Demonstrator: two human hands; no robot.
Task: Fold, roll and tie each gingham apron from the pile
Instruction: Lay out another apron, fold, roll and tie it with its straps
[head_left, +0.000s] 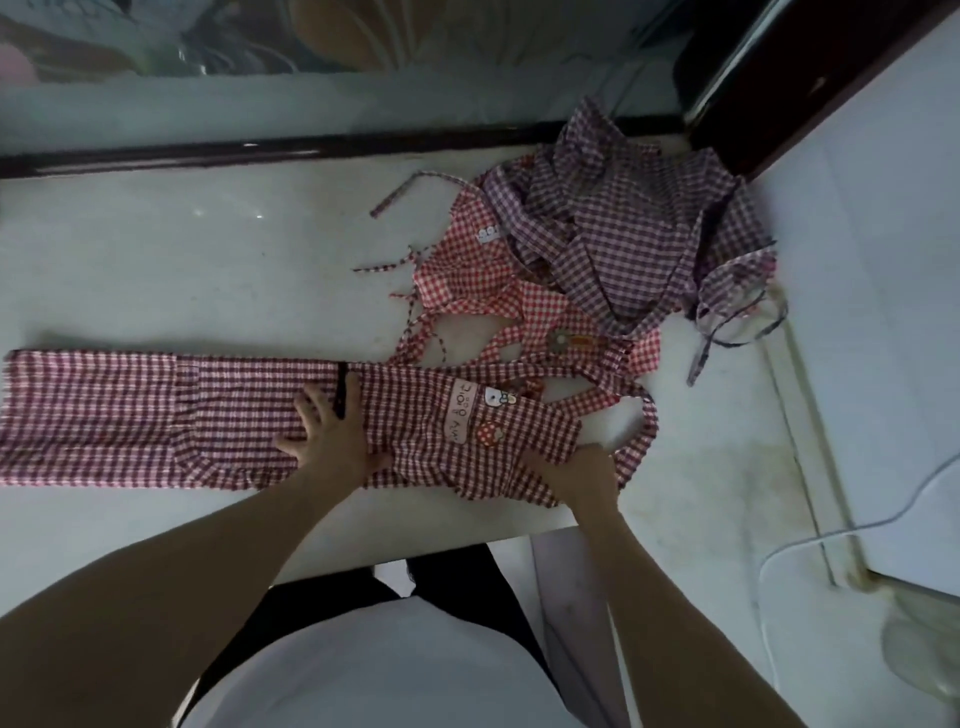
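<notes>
Left hand (332, 436) flat on long gingham apron (156, 421) (folded strip); right hand (584, 475) pinches bib edge.

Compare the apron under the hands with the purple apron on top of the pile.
The apron under the hands lies flat in a long folded strip along the table's near edge; the purple apron sits crumpled on the pile at the far right. The flat one is dark red check with patches showing; the purple one shows none. The left hand presses the flat one and the right hand grips it; nothing touches the purple one. Both are gingham.
</notes>
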